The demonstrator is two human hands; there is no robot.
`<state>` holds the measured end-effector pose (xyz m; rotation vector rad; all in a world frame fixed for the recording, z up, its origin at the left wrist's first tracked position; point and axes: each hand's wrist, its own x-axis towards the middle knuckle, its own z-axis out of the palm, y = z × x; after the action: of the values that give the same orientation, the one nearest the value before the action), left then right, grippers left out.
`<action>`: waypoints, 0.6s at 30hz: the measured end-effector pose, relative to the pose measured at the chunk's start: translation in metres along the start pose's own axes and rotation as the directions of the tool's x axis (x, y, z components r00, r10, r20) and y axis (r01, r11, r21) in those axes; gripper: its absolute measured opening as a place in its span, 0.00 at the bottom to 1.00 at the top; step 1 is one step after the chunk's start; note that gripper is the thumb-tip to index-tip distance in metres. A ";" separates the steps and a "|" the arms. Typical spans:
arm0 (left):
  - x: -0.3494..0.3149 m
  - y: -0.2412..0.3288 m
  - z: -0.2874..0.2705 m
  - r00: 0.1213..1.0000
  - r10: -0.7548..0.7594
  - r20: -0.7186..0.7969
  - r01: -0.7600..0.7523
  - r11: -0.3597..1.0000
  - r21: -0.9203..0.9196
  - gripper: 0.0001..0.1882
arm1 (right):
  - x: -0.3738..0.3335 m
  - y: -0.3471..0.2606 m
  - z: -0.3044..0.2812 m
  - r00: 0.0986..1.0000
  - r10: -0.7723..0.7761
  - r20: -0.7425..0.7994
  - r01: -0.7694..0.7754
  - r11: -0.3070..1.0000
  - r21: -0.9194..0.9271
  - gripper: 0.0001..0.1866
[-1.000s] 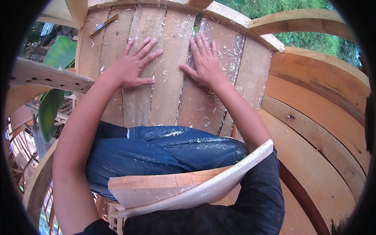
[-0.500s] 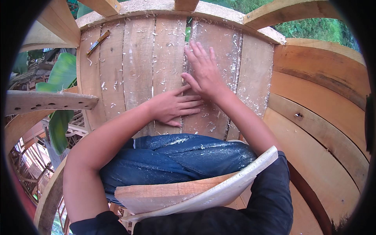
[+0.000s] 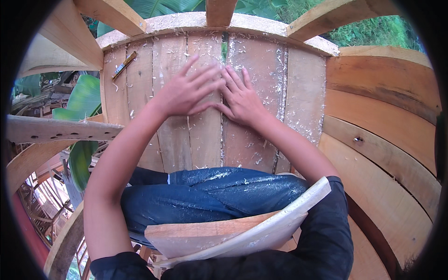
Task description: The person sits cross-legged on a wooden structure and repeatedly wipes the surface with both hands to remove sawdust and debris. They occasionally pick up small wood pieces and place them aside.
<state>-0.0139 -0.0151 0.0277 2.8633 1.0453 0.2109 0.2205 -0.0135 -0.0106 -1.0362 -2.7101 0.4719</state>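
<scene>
A wooden plank panel lies in front of me, scattered with pale wood shavings. My left hand is over its middle, fingers spread and slightly blurred, holding nothing; whether it touches the wood I cannot tell. Just right of it, my right hand rests with fingers stretched out on a reddish plank, close to a seam. The fingertips of both hands nearly meet below a narrow gap between two planks, through which green shows. Many shavings are gathered along the right-hand seam.
A slim yellow-brown strip lies at the panel's far left. Beyond runs a curved timber with upright ribs. Curved side planks rise at right; a beam with holes juts in from the left. A curved board crosses before my body.
My left hand has moved forward and up from near my lap to beside the right hand. The right hand has shifted slightly back toward me. The view has tilted a little.
</scene>
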 end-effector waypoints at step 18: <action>0.014 -0.035 -0.008 0.773 -0.634 0.022 0.610 0.752 0.250 0.41 | 0.025 0.002 0.001 0.994 0.090 -0.067 -0.095 0.993 -0.073 0.39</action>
<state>-0.0263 0.0209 0.0327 2.4600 2.0347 -0.1232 0.2026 0.0045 -0.0106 -1.1800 -2.6520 0.3465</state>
